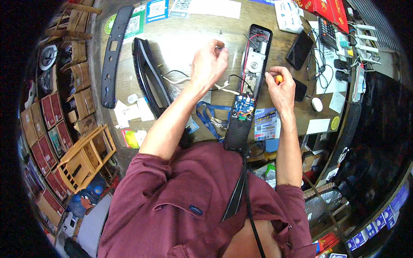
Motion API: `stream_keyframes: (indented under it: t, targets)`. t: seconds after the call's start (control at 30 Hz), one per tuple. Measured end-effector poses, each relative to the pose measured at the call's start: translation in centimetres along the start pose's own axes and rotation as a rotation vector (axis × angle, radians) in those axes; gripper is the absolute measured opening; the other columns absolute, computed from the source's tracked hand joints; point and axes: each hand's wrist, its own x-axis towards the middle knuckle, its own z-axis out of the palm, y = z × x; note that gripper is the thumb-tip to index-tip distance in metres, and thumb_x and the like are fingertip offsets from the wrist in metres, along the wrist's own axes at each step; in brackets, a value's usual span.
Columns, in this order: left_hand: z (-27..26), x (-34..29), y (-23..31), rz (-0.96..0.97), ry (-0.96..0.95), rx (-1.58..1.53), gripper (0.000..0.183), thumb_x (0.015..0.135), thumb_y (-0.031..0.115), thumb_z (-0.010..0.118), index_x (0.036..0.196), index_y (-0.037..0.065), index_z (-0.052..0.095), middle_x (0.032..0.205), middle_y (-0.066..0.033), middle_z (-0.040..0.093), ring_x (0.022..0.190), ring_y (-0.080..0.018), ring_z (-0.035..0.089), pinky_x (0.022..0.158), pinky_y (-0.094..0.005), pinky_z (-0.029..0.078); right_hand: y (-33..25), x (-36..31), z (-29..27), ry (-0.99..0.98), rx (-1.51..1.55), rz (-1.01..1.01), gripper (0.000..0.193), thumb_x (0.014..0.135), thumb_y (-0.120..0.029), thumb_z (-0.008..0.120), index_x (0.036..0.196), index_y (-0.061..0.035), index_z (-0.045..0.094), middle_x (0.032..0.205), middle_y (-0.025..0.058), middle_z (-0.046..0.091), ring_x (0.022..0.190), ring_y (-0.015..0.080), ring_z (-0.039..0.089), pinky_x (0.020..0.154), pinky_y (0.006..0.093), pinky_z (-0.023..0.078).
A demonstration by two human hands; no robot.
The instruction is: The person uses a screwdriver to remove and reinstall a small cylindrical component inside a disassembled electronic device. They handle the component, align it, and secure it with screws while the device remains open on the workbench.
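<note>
Between my hands on the wooden table lies a long black lock housing [230, 135], its inside exposed. It holds a blue circuit board [245, 103], a metal mechanism [254, 64] and red and black wires. My left hand [208, 64] is to the left of the housing, fingertips pinched together over the table. Something small and dark shows at them, too small to name. To the right of the housing, my right hand [282, 90] is closed around an orange handle [279, 79]; the rest of that tool is hidden.
A black frame [144, 69] and a long black cover plate [116, 56] lie left. A blue lanyard [205, 116] is near the front edge. At right are a phone [300, 49], a white mouse [317, 104], cables and a white router [363, 38].
</note>
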Motion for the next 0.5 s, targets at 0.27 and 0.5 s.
stream_keyframes:
  t: [0.27, 0.5]
  targets:
    - [3.7, 0.1, 1.6, -0.45, -0.491, -0.893, 0.021, 0.097, 0.019, 0.064, 0.11, 0.003, 0.067, 0.092, -0.0042, 0.071, 0.078, -0.0123, 0.064, 0.074, -0.0296, 0.052, 0.2, 0.1, 1.5, -0.048, 0.156, 0.04, 0.047, 0.083, -0.012, 0.078, 0.124, 0.0018, 0.058, 0.107, 0.0148, 0.071, 0.088, 0.0168, 0.068, 0.08, 0.0316, 0.056]
    - [4.6, 0.6, 0.4, -0.473, -0.459, -1.011, 0.02, 0.097, 0.017, 0.064, 0.109, 0.002, 0.068, 0.096, -0.0052, 0.071, 0.081, -0.0129, 0.066, 0.071, -0.0284, 0.054, -1.3, -0.7, 1.4, 0.099, -0.049, -0.126, 0.041, 0.081, -0.012, 0.076, 0.119, -0.0036, 0.061, 0.108, 0.0129, 0.066, 0.088, 0.025, 0.069, 0.078, 0.0367, 0.056]
